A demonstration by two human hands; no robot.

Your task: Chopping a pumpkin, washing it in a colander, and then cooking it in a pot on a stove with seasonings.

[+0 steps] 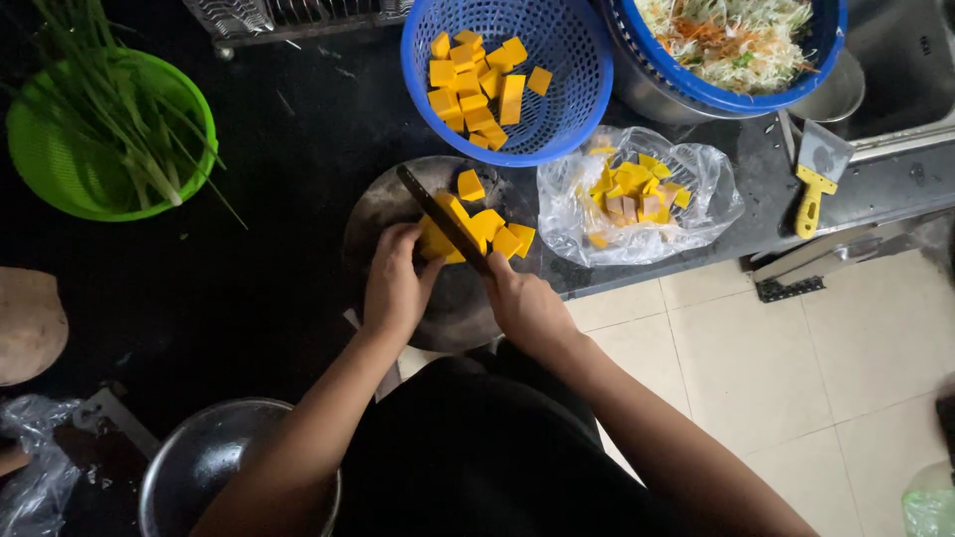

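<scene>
Head camera, looking straight down

A single view from the person's head faces down over the forearms onto a dark counter (pixel 249 199), near enough that the round board (pixel 398 214) sits mid-frame. The counter's far side runs along the top edge, tiled floor (pixel 796 358) fills the lower right, and the person's torso fills the bottom centre.

Perforated plastic basket (pixel 567 60), seemingly metal knife (pixel 438 214), glossy floor tiles (pixel 796 348)

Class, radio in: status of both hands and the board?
Right hand shut on knife. Left hand steadying pumpkin chunks on round board. Nothing blocking.
</scene>
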